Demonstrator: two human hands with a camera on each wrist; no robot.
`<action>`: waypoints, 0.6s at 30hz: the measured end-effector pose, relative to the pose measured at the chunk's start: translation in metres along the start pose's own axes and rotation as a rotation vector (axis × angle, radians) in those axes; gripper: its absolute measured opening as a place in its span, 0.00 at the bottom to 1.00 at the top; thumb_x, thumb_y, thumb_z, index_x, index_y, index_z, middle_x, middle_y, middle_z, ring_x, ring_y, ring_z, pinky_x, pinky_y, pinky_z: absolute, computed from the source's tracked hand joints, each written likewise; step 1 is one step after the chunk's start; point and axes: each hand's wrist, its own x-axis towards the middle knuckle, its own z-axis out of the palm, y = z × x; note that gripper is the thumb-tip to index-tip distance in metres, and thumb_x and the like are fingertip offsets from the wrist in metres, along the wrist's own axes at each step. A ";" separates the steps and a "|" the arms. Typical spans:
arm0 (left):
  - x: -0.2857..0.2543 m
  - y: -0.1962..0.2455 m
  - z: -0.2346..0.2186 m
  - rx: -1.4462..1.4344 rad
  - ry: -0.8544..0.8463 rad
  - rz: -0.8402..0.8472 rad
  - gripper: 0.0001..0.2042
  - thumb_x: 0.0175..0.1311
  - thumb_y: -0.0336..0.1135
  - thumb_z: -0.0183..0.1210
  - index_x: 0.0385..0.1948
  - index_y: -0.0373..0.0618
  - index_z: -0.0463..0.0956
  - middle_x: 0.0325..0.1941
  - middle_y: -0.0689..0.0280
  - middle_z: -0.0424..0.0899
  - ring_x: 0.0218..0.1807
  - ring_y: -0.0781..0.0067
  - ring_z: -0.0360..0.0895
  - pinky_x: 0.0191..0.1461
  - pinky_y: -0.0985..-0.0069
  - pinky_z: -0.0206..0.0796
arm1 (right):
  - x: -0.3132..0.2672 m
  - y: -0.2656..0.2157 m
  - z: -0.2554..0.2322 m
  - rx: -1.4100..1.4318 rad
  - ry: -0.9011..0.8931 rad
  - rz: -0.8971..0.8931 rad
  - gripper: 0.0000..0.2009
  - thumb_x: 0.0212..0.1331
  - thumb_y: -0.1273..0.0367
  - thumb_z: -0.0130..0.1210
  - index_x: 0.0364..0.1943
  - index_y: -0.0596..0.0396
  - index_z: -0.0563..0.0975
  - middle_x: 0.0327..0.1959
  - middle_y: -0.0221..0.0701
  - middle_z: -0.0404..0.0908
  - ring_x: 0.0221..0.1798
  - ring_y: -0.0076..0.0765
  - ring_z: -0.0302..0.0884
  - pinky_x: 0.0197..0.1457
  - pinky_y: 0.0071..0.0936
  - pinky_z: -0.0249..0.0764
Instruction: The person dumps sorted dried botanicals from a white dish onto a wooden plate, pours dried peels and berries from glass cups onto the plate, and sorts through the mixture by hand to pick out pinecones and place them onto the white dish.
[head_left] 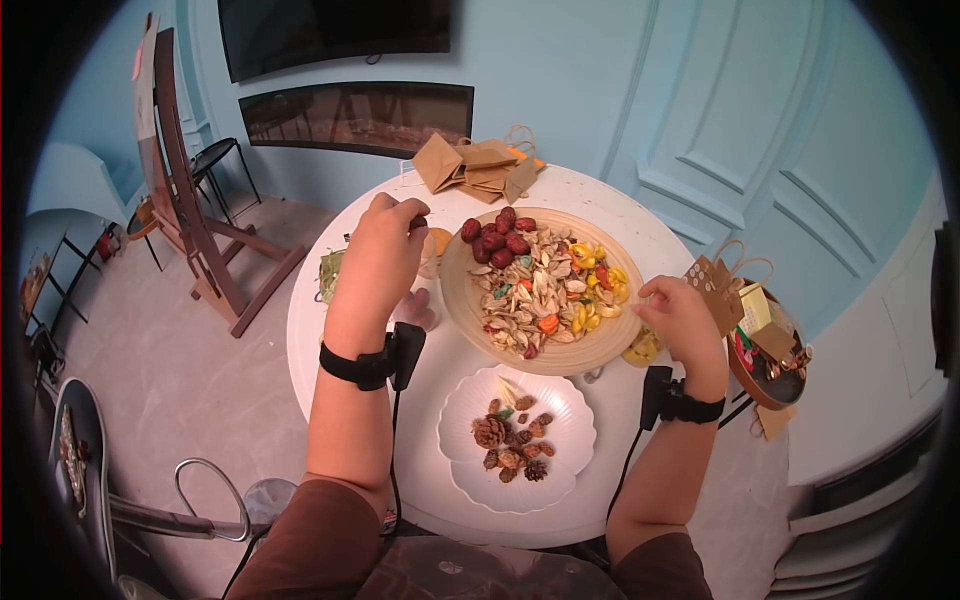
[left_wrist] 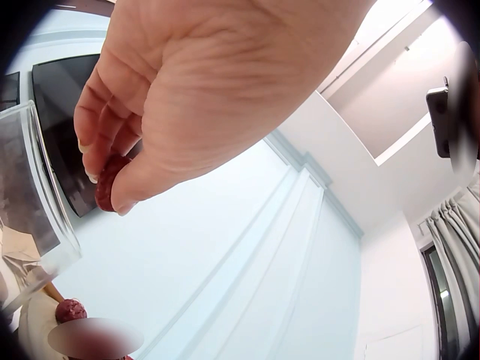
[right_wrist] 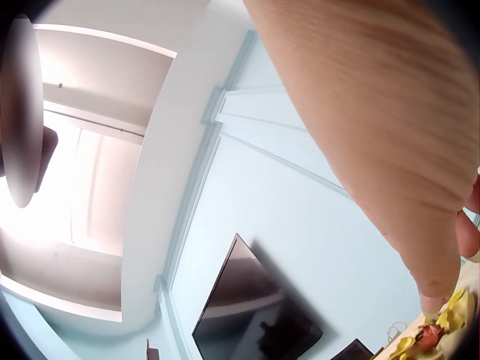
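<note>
My left hand (head_left: pixel 380 255) is raised over the left side of the table, beside the round wooden plate (head_left: pixel 465 325). Its thumb and fingertips pinch a dark red dried date (left_wrist: pixel 107 182). Several more dates (head_left: pixel 497 243) lie heaped at the plate's upper left. Pale dried petals (head_left: pixel 540 290) fill the plate's middle, and yellow dried pieces (head_left: pixel 612 290) its right side. By the right rim hovers my right hand (head_left: pixel 685 315), fingers loosely bent, with a gap between thumb and forefinger. In the right wrist view its thumb tip is close over the yellow pieces.
A white scalloped dish (head_left: pixel 460 450) with pine cones stands nearest me. Clear containers flank the plate, one with yellow pieces (head_left: pixel 642 348) at its right. Brown paper bags (head_left: pixel 480 165) lie at the white table's (head_left: pixel 590 190) back. A side stand (head_left: pixel 785 385) is at the right.
</note>
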 end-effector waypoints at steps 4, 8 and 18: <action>0.000 -0.002 0.000 0.011 0.011 -0.017 0.10 0.62 0.24 0.57 0.44 0.35 0.80 0.42 0.53 0.78 0.43 0.57 0.81 0.51 0.69 0.72 | 0.000 -0.017 0.012 -0.163 -0.056 0.003 0.11 0.49 0.67 0.66 0.36 0.56 0.81 0.35 0.38 0.80 0.38 0.44 0.79 0.44 0.35 0.75; 0.000 -0.007 0.002 0.042 0.011 -0.039 0.10 0.61 0.25 0.57 0.44 0.38 0.81 0.43 0.52 0.78 0.44 0.56 0.81 0.51 0.68 0.72 | 0.002 -0.019 0.022 -0.159 -0.092 0.011 0.11 0.49 0.67 0.66 0.35 0.56 0.81 0.36 0.39 0.80 0.38 0.44 0.79 0.43 0.36 0.75; -0.002 0.007 -0.002 0.095 0.017 -0.019 0.12 0.61 0.30 0.60 0.46 0.44 0.80 0.44 0.53 0.78 0.46 0.53 0.78 0.51 0.64 0.70 | 0.007 -0.008 0.030 -0.141 -0.081 -0.065 0.05 0.54 0.72 0.61 0.30 0.59 0.78 0.35 0.39 0.79 0.39 0.46 0.79 0.44 0.36 0.75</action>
